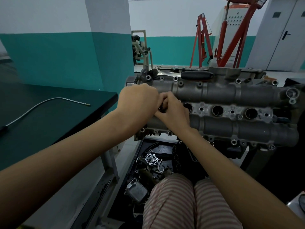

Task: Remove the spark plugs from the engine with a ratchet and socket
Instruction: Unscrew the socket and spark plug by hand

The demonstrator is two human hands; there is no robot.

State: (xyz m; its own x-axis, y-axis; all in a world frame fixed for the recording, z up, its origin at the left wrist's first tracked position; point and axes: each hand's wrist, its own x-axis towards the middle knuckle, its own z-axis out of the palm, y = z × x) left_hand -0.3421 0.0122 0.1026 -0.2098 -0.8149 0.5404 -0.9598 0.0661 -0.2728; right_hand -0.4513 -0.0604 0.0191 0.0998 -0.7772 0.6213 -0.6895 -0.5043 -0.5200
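Workshop walls are showing white above a teal band, with a red engine hoist [219,38] standing at the back right and a grey door [283,35] beside it. At the left, a dark tabletop [49,116] is carrying a bent metal rod [42,103] lying loose on its surface, well apart from the work.

An engine [219,103] is sitting on a stand at centre right, its grey cam cover facing the camera. Three spark plug wells [217,110] are lying open in a row along the middle of the cover; what lies at their bottoms cannot be told.

Both hands are meeting at the left end of that row. The left hand [138,100] is coming in from the left with fingers curled, and the right hand [173,111] is resting over the cover with its fingers curled towards the left hand. Between them a small round metal part [160,106] is showing, gripped by both; whether it is the socket, the ratchet head or something else cannot be told, as the hands are covering most of it.

Below the engine, a black tray [140,146] is holding loose engine parts [151,160], including a silver housing and a chain. Striped trouser legs [189,204] are showing at the bottom edge.
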